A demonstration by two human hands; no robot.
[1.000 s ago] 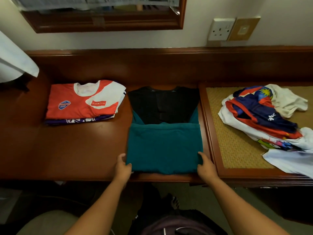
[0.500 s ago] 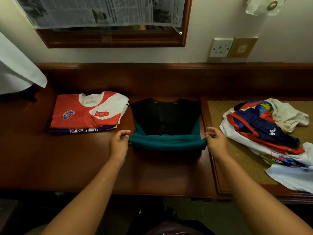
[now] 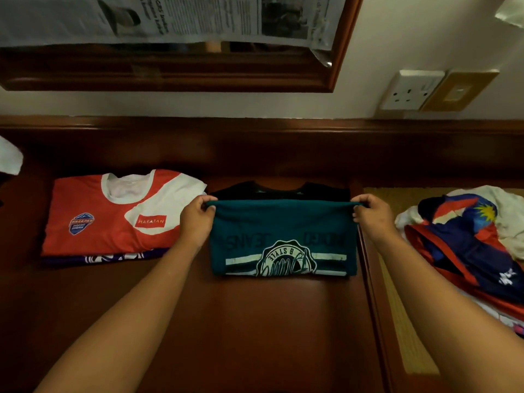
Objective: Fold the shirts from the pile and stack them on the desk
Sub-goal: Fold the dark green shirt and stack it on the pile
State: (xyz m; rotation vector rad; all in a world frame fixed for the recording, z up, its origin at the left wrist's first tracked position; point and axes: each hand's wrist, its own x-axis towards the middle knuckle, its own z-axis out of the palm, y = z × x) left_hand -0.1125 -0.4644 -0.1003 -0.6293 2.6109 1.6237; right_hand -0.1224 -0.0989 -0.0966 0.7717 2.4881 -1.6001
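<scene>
Teal cloth now covers what a second ago was a long panel reaching to the near edge of the table [image 3: 269,321]: the teal shirt [image 3: 283,239] has had its near hem carried up and over to the far side, so it lies folded in half with its printed crest upside down and only a strip of the black collar part showing beyond it. That looks like the last fold, leaving the move onto the folded stack [image 3: 119,217], the red-and-white shirt on a purple one, just to its left. The left hand [image 3: 197,219] and right hand [image 3: 371,217], well apart, each pinch a far corner of the folded edge with curled fingers, holding it down or just above the cloth. The unfolded pile [image 3: 467,236] waits on the woven mat [image 3: 402,321] to the right.
</scene>
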